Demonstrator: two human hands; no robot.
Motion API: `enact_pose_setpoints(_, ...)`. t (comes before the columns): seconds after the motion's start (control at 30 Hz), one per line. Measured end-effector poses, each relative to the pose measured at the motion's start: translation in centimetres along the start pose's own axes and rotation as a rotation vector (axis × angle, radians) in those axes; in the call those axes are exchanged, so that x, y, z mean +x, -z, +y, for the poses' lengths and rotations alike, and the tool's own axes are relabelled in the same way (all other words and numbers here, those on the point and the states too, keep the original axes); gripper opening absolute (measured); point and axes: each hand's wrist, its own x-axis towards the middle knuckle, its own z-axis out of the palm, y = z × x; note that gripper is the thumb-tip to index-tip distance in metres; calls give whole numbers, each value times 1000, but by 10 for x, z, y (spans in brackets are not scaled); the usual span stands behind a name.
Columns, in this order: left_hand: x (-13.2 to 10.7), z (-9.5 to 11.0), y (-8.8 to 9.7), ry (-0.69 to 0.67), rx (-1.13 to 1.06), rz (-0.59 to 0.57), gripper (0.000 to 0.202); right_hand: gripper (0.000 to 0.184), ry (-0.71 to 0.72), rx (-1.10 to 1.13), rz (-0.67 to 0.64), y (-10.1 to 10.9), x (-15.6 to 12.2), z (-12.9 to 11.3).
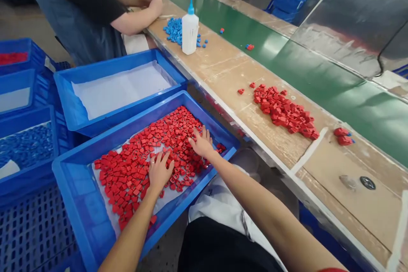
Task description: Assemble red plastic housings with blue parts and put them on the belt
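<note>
Both my hands are down in a blue plastic tray (79, 204) lined with white paper and spread with small red plastic pieces (127, 170). My left hand (159, 172) rests on the pieces near the tray's middle, fingers apart. Farther right, my right hand (202, 143) lies on the denser part of the pieces, its fingers spread. Neither hand grips anything that I can see. Some of the pieces are hidden under my palms.
An empty-looking paper-lined blue tray (121, 85) stands beyond. On the workbench (223, 68) are a heap of red pieces (283, 110), blue pieces (174, 29) and a white bottle (190, 29). A green conveyor belt (270, 55) runs behind; a co-worker (83, 12) is at far left.
</note>
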Motion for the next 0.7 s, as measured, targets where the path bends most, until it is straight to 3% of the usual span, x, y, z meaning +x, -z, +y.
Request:
enact_pose_setpoints(0.07, -13, -6, 2, -30, -29, -41, 49, 48, -68, -7, -46, -25, 7, 6)
enact_pose_setpoints(0.17, -31, -10, 6, -64, -91, -106, 42, 50, -32, -30, -149, -51, -4, 8)
enact_pose_setpoints(0.33, -49, -16, 16, -30, -191, -160, 33, 51, 123, -80, -309, -61, -24, 8)
enact_pose_setpoints(0.43, -52, -26, 24, 76, -221, -114, 35, 48, 128, -107, -344, -60, -16, 6)
enact_pose_setpoints(0.53, -51, -33, 31, 315, -122, -9, 46, 54, 104, -136, -295, -69, -11, -7)
enact_pose_setpoints(0.6, -52, -30, 33, 426, -25, -10, 52, 57, 105, -143, -264, -76, -14, -20)
enact_pose_setpoints(0.7, -58, -18, 34, 456, 48, -70, 53, 57, 125, -126, -259, -79, -24, -41)
